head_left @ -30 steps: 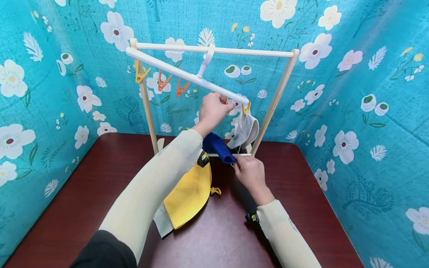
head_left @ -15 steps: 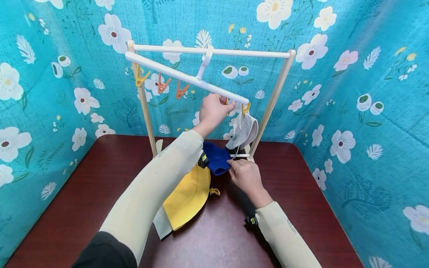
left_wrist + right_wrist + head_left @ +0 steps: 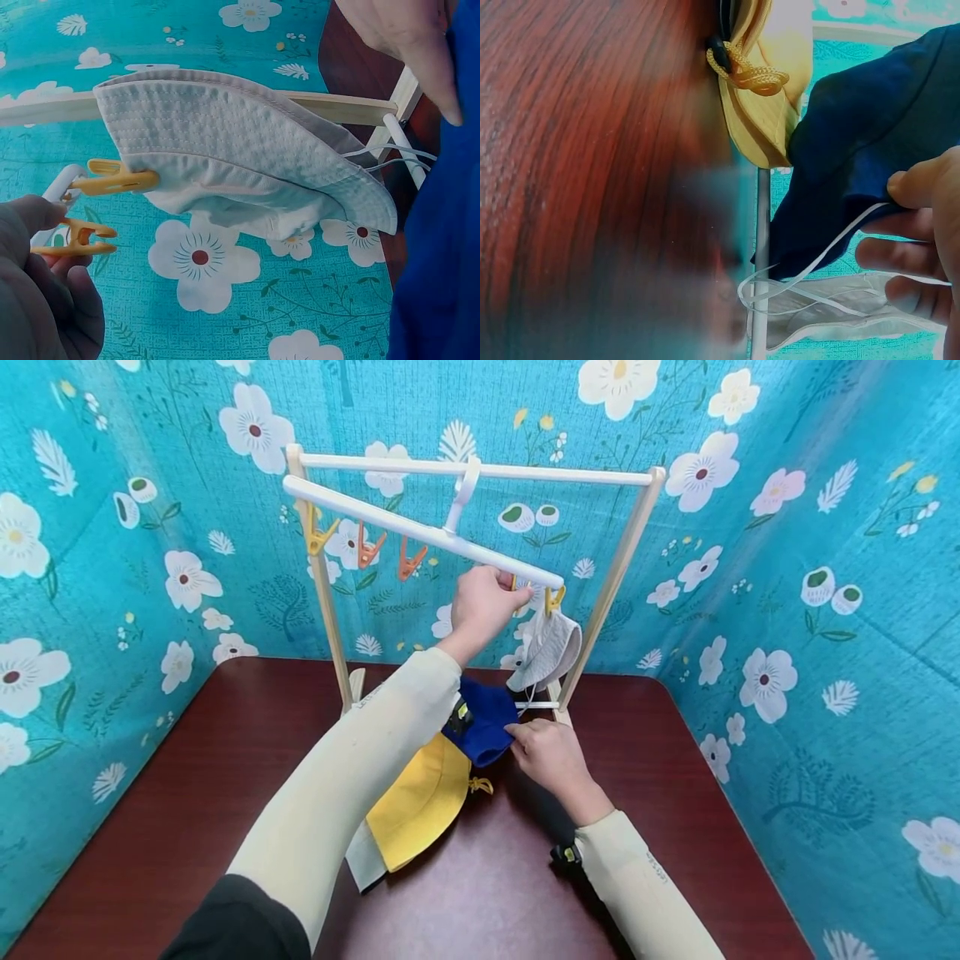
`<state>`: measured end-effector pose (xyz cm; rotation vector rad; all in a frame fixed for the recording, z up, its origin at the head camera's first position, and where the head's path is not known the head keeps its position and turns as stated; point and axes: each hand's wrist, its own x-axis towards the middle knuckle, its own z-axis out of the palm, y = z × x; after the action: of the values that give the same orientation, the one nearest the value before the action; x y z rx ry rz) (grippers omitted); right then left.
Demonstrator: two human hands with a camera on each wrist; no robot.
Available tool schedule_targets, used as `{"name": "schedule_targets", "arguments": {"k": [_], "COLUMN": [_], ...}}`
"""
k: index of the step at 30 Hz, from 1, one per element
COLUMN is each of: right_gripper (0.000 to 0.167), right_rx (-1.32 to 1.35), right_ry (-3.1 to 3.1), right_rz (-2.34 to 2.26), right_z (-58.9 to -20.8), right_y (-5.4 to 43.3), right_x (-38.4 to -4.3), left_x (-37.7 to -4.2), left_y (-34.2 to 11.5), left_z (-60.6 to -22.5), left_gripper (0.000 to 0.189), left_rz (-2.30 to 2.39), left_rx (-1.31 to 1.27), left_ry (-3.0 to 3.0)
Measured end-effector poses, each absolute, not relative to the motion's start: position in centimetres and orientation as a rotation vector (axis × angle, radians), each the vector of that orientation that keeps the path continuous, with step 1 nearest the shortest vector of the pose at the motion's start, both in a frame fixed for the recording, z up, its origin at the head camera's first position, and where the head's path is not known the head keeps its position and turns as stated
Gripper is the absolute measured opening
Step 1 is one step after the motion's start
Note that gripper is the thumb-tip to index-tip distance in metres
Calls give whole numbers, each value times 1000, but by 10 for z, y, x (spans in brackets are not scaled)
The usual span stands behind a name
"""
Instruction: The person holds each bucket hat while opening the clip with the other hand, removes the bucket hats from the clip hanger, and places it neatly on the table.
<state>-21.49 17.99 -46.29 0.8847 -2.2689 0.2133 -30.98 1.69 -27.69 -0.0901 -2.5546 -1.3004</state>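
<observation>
R grip (image 3: 553, 756) pinches right edge of blue hat (image 3: 487, 727); hat's just swung lower/nearer, by yellow hat (image 3: 423, 802), so prob. farther from being clipped. L grip (image 3: 483, 606) pinches yellow clip (image 3: 78, 238), jaws part-open, under hanger (image 3: 420, 532), right side.

The bench (image 3: 675, 793) is red-brown and glossy. A pale wooden rack (image 3: 618, 572) stands upright near its rear edge. A flower-printed turquoise curtain (image 3: 810, 552) covers the back and both sides. A yellow hat (image 3: 423, 802) lies overlapping grey fabric (image 3: 365, 858).
</observation>
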Motion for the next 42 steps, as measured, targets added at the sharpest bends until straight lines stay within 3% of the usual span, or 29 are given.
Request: {"name": "schedule_targets", "arguments": {"k": [42], "right_gripper": [22], "right_rx": [1154], "right_ry": [-2476], "right_rz": [61], "right_z": [-466], "right_y": [188], "right_x": [-207], "left_x": [-309], "left_y": [24], "left_z": [-283], "left_gripper": [31], "left_rz": [-1300], "left_rx": [-151], "left_ry": [-2502]}}
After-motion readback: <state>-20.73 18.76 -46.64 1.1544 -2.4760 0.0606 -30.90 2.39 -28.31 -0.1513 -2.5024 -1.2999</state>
